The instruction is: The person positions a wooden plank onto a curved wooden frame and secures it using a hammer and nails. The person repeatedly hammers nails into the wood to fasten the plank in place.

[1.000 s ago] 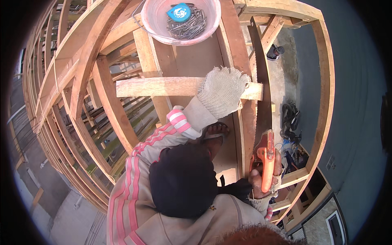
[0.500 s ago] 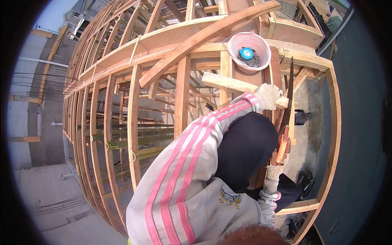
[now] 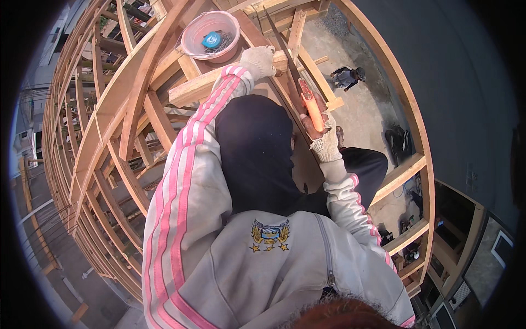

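Note:
In a fingerless knit glove, my left hand is closed on a short pale timber, near its right end. My right hand, gloved the same way, grips the orange handle of a handsaw. Its long dark blade points away from me and crosses close by the timber's end; whether the teeth sit in the wood cannot be made out. My bent knee in dark trousers lies between my two arms. Just beyond my left hand stands a pink bucket, holding a blue tape measure and loose nails.
I am up on a wooden frame. A long plank slants across the beams at left, over rows of studs with gaps between. Far below on the right, a person is on the concrete floor. A curved-looking beam borders a dark wall.
My view has turned, so the bucket, timber and both hands now appear further left and higher. Both hands keep their hold. The person below shows more fully.

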